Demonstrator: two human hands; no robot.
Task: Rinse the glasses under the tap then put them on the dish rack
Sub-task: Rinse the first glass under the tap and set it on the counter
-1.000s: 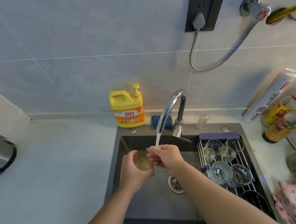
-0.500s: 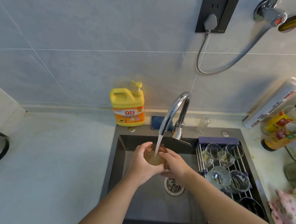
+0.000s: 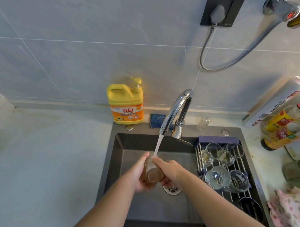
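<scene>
while water runs from the tap, left hand and right hand cupped together around a glass, fingers closed on its sides, above the sink near the drain. to the right, over the sink, dish rack already loaded with clear glasses. yellow soap bottle at the far rim.
</scene>
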